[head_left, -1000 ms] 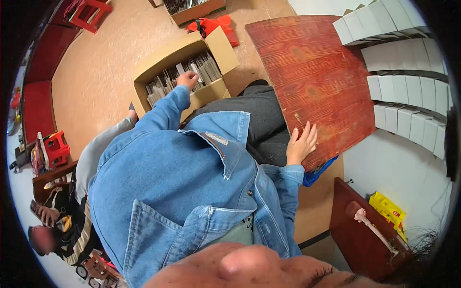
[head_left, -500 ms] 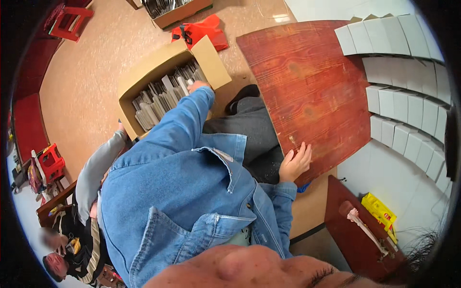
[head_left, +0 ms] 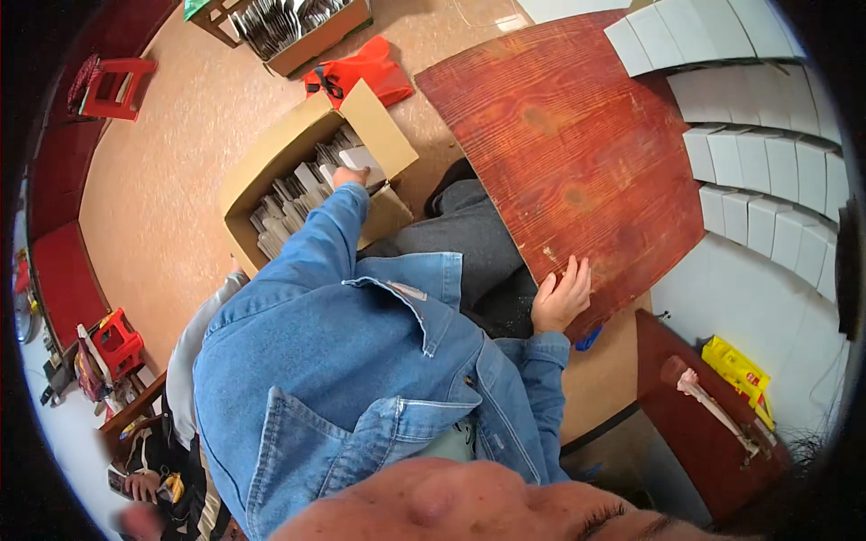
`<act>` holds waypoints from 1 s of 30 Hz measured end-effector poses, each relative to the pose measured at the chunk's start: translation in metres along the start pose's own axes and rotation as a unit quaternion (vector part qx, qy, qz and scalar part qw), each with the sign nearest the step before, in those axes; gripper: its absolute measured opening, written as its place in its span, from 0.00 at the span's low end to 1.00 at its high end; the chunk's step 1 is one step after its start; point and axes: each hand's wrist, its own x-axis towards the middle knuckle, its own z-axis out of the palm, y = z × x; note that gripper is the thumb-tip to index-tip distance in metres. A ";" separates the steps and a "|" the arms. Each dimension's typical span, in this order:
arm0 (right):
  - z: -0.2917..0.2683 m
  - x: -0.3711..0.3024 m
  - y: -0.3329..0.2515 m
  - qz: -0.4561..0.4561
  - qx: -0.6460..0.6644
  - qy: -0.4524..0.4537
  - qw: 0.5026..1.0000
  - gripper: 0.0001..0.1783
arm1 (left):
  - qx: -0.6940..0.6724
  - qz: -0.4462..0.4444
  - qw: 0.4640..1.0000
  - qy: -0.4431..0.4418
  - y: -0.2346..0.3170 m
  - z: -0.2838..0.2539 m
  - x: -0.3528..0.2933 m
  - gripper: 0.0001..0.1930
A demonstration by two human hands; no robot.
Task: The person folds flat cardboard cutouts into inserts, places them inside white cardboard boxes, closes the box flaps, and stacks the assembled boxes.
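Note:
My left hand [head_left: 351, 177] reaches into an open cardboard box [head_left: 244, 197], fingers closed on a flat white packet [head_left: 363, 160] by the right-hand flap. Rows of thin whitish-grey packets [head_left: 287, 203] stand on edge in the box. What is printed on them is too small to make out. My right hand [head_left: 563, 296] lies on the corner of a reddish-brown wooden board [head_left: 577, 153], fingers stretched out flat and nothing in them.
White boxes [head_left: 767, 162] stand in rows right of the board. A red bag [head_left: 365, 74] and another carton [head_left: 311, 38] lie beyond my box. Red stools [head_left: 117, 88] stand at left. A co-worker's grey sleeve [head_left: 185, 379] is beside my left arm; another person sits lower left.
My left hand has shifted slightly, and the white packet now shows broad side up at its fingers. My right hand stays on the board. The whole view has turned a little.

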 end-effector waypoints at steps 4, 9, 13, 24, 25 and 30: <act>0.002 -0.002 0.001 -0.005 0.000 0.007 1.000 0.31 | -0.003 -0.006 0.999 0.037 0.020 0.010 -0.004 0.17; 0.001 -0.006 0.001 -0.006 -0.001 0.022 1.000 0.31 | -0.040 -0.001 0.998 -0.040 0.050 0.013 -0.011 0.15; -0.001 -0.005 0.001 0.011 0.016 0.026 0.999 0.32 | -0.128 0.002 0.989 -0.079 0.056 0.004 -0.015 0.16; -0.009 0.002 0.003 0.049 0.051 0.058 0.996 0.32 | -0.256 0.018 0.923 -0.286 0.065 -0.009 -0.012 0.18; -0.008 0.003 0.001 0.042 0.059 0.058 0.996 0.32 | -0.263 0.002 0.920 -0.292 0.062 -0.013 -0.012 0.18; -0.006 -0.001 0.001 0.024 0.056 0.049 0.997 0.33 | -0.311 -0.111 0.906 -0.265 0.022 -0.039 0.019 0.19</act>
